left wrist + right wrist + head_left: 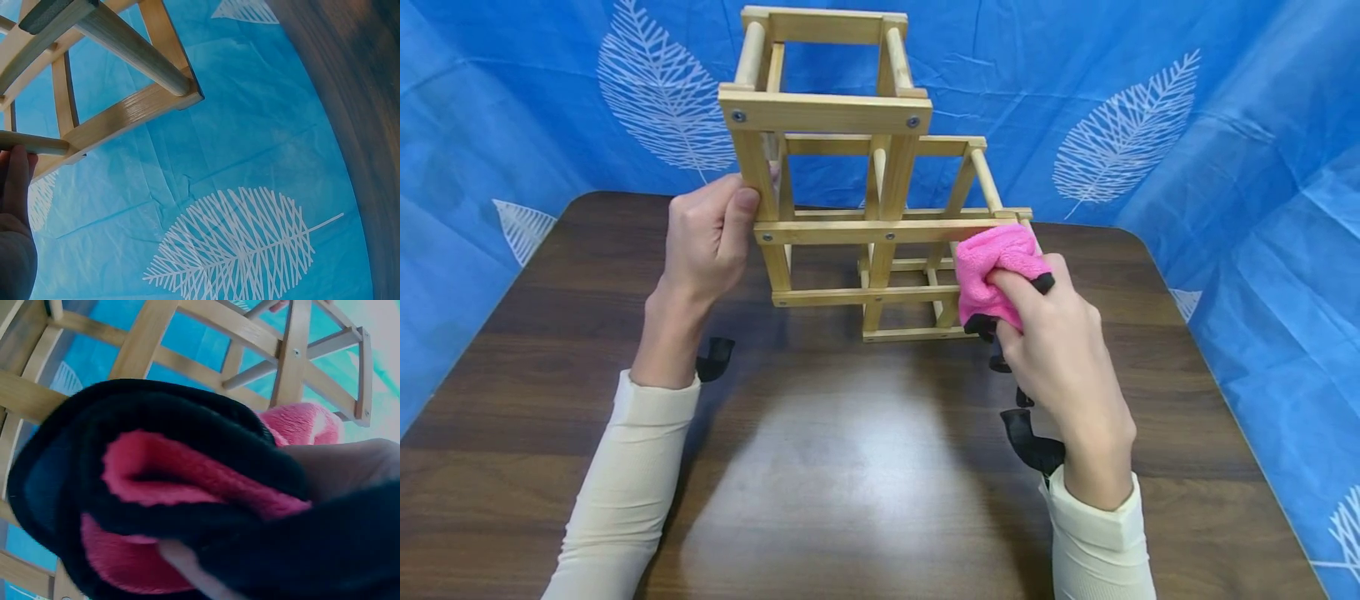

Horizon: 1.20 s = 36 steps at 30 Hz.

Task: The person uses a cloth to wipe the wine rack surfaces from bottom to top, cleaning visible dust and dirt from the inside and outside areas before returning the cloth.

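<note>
A stepped wooden rack (827, 113), made of light slats and round dowels, is in the middle of the head view. My left hand (703, 237) grips its left side, thumb over the front of an upright; in the left wrist view its fingers (17, 181) reach a dowel. A bunched pink cloth (988, 262) with black edging is in my right hand (1060, 350). It lies against the rack's lower right end, hiding the slat ends there. The right wrist view shows the cloth's folds (137, 469) close up, with rack slats behind.
Under the rack and arms is a dark brown wooden table (850, 500) with rounded back corners. A blue sheet (1000, 50) with white leaf prints hangs behind and at both sides. Black curved pieces (1030, 442) show beside the wrists.
</note>
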Each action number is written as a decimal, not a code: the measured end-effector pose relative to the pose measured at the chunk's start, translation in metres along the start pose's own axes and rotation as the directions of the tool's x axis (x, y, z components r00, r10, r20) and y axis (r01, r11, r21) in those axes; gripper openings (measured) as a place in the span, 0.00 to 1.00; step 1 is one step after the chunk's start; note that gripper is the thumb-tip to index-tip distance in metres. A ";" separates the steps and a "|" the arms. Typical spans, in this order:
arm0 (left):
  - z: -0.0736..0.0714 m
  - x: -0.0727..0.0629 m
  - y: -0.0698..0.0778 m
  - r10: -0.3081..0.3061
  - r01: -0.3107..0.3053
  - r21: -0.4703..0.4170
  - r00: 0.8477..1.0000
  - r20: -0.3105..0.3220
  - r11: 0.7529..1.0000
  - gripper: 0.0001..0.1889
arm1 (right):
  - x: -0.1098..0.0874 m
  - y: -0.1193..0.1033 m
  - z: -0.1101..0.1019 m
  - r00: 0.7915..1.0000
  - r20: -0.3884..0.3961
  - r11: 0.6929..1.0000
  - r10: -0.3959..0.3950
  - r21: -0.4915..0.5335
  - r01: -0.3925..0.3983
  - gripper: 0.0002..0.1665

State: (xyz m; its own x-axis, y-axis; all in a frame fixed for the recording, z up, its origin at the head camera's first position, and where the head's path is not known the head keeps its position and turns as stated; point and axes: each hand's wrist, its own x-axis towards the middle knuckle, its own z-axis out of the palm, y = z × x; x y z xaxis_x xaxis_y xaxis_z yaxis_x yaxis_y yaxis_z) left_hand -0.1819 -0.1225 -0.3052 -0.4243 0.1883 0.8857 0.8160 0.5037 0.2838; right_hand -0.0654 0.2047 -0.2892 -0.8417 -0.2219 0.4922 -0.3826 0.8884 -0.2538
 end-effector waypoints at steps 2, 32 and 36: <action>0.000 -0.001 0.000 -0.004 0.004 0.000 1.000 -0.003 1.000 0.34 | 0.000 0.001 0.003 0.998 0.060 1.000 0.004 0.002 -0.004 0.27; 0.002 0.000 -0.002 -0.060 0.060 -0.030 0.998 -0.008 0.998 0.38 | 0.004 -0.076 0.111 0.956 -0.044 0.924 -0.290 0.248 0.291 0.22; 0.000 -0.001 -0.004 -0.077 0.077 -0.065 0.997 0.009 0.995 0.40 | 0.006 -0.084 0.123 0.944 -0.086 0.904 -0.319 0.270 0.330 0.21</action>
State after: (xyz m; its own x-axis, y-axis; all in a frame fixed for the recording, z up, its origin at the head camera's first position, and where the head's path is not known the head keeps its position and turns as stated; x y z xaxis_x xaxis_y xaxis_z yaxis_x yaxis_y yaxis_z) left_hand -0.1846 -0.1247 -0.3073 -0.4890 0.1563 0.8582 0.8047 0.4605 0.3746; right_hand -0.0850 0.0794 -0.3679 -0.6395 -0.4582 0.6174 -0.7270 0.6216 -0.2918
